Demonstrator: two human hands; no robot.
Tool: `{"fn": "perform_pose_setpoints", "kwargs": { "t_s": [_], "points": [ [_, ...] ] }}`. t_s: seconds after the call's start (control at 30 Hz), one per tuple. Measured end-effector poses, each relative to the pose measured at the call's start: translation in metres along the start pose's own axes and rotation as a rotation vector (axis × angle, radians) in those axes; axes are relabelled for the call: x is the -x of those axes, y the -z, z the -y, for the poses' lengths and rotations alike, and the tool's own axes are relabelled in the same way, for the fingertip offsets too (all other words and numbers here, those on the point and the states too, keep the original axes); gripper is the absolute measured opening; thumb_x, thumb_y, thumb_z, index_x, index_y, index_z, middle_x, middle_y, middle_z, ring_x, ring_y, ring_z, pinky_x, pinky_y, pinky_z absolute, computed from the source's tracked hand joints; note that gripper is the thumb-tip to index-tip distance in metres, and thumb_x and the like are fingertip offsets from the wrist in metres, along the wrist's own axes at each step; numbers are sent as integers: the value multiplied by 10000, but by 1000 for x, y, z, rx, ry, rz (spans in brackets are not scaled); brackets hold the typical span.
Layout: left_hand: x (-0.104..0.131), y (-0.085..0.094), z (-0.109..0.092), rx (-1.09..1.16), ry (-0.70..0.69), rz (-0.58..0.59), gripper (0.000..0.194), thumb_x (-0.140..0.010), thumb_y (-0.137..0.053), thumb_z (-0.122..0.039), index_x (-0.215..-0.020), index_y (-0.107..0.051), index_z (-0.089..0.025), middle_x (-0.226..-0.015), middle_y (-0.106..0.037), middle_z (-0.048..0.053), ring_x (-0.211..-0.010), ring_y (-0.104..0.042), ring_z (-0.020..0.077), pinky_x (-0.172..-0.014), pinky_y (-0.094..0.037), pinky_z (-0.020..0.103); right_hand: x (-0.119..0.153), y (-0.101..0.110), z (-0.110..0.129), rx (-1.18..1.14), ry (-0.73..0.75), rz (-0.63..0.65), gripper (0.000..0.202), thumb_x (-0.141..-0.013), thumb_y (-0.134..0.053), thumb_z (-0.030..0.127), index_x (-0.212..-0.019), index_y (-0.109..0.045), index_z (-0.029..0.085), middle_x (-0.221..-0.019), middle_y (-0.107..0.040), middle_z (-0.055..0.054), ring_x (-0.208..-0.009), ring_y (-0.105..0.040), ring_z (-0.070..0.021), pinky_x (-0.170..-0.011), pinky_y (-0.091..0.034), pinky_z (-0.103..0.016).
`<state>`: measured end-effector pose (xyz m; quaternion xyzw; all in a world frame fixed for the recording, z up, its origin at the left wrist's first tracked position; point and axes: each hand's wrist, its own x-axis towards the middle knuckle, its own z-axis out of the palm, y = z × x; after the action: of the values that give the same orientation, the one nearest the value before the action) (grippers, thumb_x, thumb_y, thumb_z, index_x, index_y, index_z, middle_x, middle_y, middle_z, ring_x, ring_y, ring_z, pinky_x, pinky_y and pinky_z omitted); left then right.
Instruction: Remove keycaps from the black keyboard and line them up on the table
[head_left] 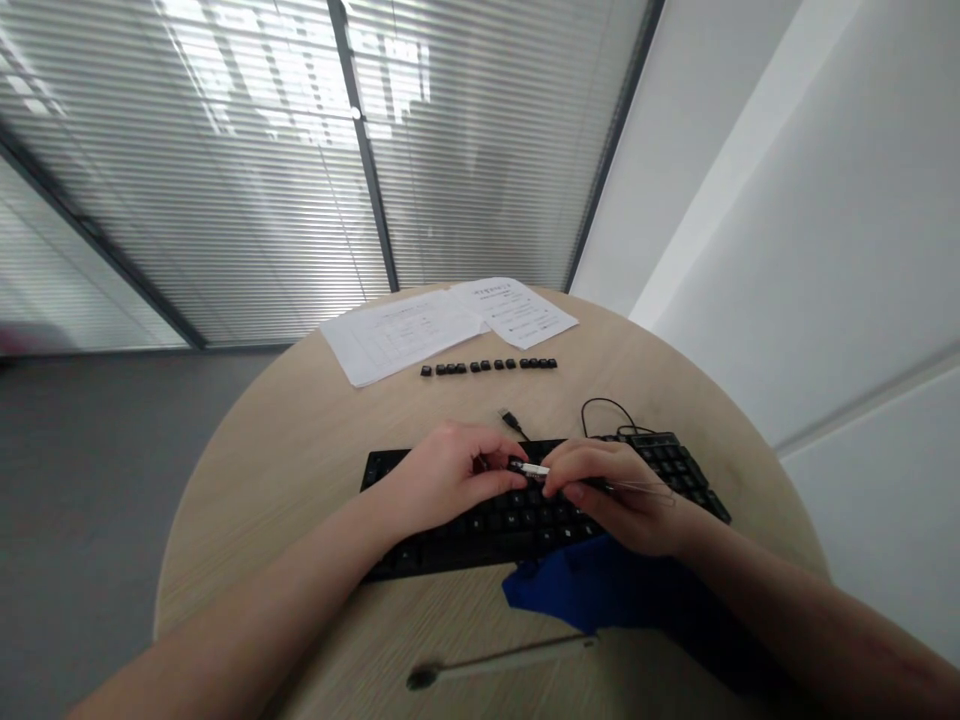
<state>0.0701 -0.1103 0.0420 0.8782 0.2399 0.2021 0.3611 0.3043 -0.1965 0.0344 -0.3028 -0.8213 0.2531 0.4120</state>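
My left hand [450, 475] is closed in a pinch above the middle of a black keyboard [480, 545], its fingertips on a small black keycap [516, 463]. My right hand [622, 490] is closed around a slim tool with a white tip [534, 469]; thin wire-like strands stick out behind its fingers. The white tip meets the keycap between both hands. Much of the tool is hidden in the right palm. Under the right wrist, a blue cloth [577, 585] lies against the keyboard's front edge.
Several loose black keycaps [486, 366] form a row beyond the keyboard. Printed papers [405, 330] lie at the far side of the round wooden table [247, 480]. A USB plug [510, 418] and cable [600, 401] rest behind the keyboard. A dark-tipped brush [495, 661] lies near me.
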Motion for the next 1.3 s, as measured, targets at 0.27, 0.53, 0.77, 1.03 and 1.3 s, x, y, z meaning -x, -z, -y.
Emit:
{"fn": "perform_pose_setpoints", "kwargs": {
  "t_s": [0.27,0.53,0.77,1.03,1.3],
  "points": [
    [0,1,2,-69,-26,-47,199,-885,-691,-369,-972,-755,-202,-764,-717,3,-674,-642,143,-682,-513,277,3,1,1,37,66,18,202,-960,-547,107,-1081,-671,210,-1009,-723,-88,-879,-691,-152,-748,-557,-263],
    [-1,3,13,201,119,-120,262,-844,-692,-354,-1060,-747,-216,-696,-672,-22,-634,-613,140,-631,-506,279,6,2,2,114,89,-80,202,-987,-496,199,-1110,-656,217,-946,-697,-81,-835,-673,-182,-721,-540,-314],
    [-2,2,5,404,168,20,345,-883,-624,-339,-1185,-715,-199,-789,-698,4,-708,-641,155,-730,-544,329,6,5,-2,564,181,-225,246,-988,-453,167,-1143,-634,232,-953,-655,-90,-843,-615,-211,-756,-519,-369],
    [3,-12,-1,427,64,52,662,-898,-615,-268,-1527,-411,-246,-854,-647,-10,-794,-617,156,-771,-531,322,0,-8,-5,753,133,-45,298,-1010,-555,299,-1289,-620,218,-814,-659,-24,-704,-597,-167,-662,-473,-304],
    [3,-10,-1,320,12,55,658,-896,-614,-271,-1517,-399,-236,-1010,-693,31,-847,-649,165,-755,-540,321,-6,10,-9,648,-15,24,170,-986,-593,308,-1066,-707,210,-916,-724,-49,-804,-658,-179,-704,-484,-298]
  ]
}}
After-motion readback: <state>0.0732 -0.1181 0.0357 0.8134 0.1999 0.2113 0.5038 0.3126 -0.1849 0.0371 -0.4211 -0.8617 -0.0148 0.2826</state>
